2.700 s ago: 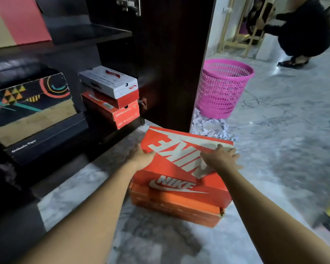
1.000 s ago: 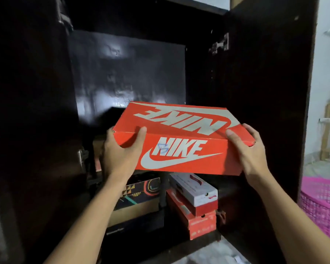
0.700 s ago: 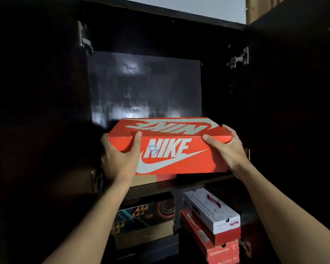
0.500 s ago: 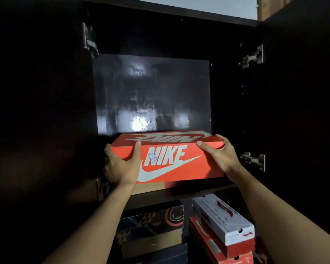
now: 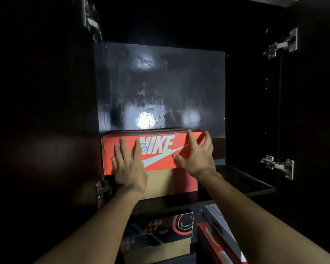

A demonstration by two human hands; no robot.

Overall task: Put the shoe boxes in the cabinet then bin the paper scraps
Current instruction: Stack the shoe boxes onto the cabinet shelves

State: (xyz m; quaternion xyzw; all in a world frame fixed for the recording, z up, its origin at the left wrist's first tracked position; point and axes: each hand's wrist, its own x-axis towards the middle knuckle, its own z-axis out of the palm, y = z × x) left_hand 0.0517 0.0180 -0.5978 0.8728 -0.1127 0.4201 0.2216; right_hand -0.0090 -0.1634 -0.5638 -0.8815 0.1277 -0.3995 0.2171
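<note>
Both of our hands lay flat against the front face of the orange Nike shoe box (image 5: pixel 160 149), holding nothing, the fingers straight and spread apart. Our left hand (image 5: pixel 129 168) covered the left part of that face, its fingertips pointing up and reaching the first letter of the white lettering, its heel down at the box's lower edge. Our right hand (image 5: pixel 195 155) pressed the right part, its longest finger stretched to the lid's top edge and its thumb pointing left along the white swoosh. Both bare forearms rose from the bottom corners of the view and converged on the box, the wrists bent back a little. The orange box sat inside the dark cabinet (image 5: pixel 160 82), on top of a second box (image 5: pixel 160 183) with a tan front and a red strip at its right, and that one stood on the upper shelf (image 5: pixel 236 183). The orange box's left end was close to the cabinet's left wall, and bare shelf showed to its right. Behind it the glossy back panel threw a bright glare. Under the shelf we saw a patterned box (image 5: pixel 160 227) on the left and a white box (image 5: pixel 221 225) lying on a red box (image 5: pixel 213 242) on the right. Metal hinges (image 5: pixel 280 166) showed on the open doors at either side.
</note>
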